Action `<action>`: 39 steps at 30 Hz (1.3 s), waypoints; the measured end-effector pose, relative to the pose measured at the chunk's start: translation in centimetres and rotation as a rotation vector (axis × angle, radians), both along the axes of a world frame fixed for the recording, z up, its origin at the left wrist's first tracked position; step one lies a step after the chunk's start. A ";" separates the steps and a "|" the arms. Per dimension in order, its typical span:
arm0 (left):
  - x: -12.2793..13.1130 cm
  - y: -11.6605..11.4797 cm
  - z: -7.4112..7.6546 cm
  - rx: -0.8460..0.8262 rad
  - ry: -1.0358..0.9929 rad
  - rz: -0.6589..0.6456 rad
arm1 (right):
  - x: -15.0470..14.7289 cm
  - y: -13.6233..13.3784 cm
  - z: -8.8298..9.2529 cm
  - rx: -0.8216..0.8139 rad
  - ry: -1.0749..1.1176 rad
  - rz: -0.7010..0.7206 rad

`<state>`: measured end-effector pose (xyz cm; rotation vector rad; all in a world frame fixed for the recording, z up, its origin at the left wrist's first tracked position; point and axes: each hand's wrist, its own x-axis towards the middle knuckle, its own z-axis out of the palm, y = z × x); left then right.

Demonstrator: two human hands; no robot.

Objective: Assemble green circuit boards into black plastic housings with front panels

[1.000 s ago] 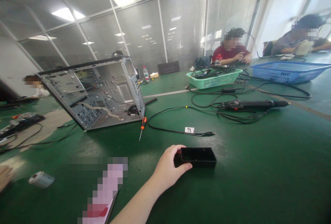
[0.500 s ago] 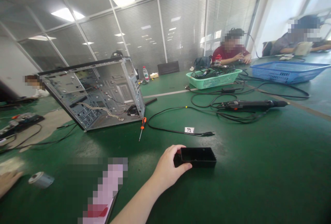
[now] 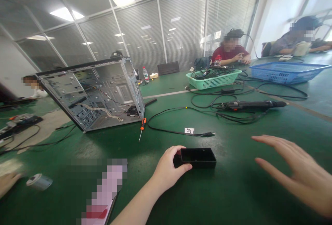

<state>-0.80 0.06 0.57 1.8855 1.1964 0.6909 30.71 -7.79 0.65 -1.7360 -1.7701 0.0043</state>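
Observation:
A small black open-topped box (image 3: pixel 203 163) rests on the green table. My left hand (image 3: pixel 169 169) grips its left end, thumb in front and fingers behind. To the right of the box, my right hand (image 3: pixel 293 169) hangs in the air with nothing in it, thumb and fingers apart and pointing left. Behind the box lies a black cable (image 3: pixel 166 130) with a plug at its end and a white number tag (image 3: pixel 189 131). An orange-handled screwdriver (image 3: pixel 143 124) lies beyond my left hand.
An opened computer case (image 3: pixel 116 125) stands at the back left. A black electric screwdriver (image 3: pixel 251 105) with looping cord lies right of centre, before a green basket (image 3: pixel 215 82) of cables and a blue basket (image 3: pixel 282 74). Another person's hand (image 3: pixel 9 182) shows at the left edge by a roll (image 3: pixel 40 181).
My right hand has come into view from the right, towards the box. My left hand keeps its hold on the box, which stays in place.

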 end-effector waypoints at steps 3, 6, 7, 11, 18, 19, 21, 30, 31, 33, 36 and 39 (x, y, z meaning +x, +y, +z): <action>0.1 -0.1 0.3 -0.045 -0.047 0.020 | -4.8 1.2 0.3 -0.212 0.174 0.191; 0.1 0.2 0.3 -0.085 -0.138 0.029 | -8.2 2.3 0.8 -0.400 0.368 0.300; 0.1 0.3 0.1 -0.097 -0.171 0.033 | -8.9 2.6 1.0 -0.453 0.429 0.332; 0.1 0.8 -0.2 -0.198 -0.346 0.081 | -10.6 3.7 1.9 -0.583 0.640 0.426; -0.1 0.6 0.7 -0.113 -0.262 0.175 | -11.9 4.6 0.9 -0.684 0.901 0.422; -0.1 0.5 0.7 -0.138 -0.269 0.147 | -11.9 4.7 0.5 -0.689 0.926 0.416; -0.2 0.3 0.6 -0.186 -0.282 0.057 | -11.8 5.0 -0.3 -0.729 0.982 0.411; -0.2 0.4 -0.6 -0.042 -0.175 -0.056 | -11.6 4.2 0.4 -0.969 1.285 0.275; -0.2 0.4 -0.6 -0.037 -0.158 -0.048 | -11.6 4.2 0.5 -0.979 1.290 0.274; -0.2 0.5 -0.6 -0.032 -0.137 -0.043 | -11.5 4.3 0.4 -0.993 1.303 0.279; -0.1 0.4 -0.4 -0.029 -0.148 -0.043 | -11.4 4.4 0.3 -0.998 1.322 0.287; -0.1 0.5 -0.3 -0.040 -0.188 -0.036 | -11.3 4.1 0.3 -0.947 1.352 0.325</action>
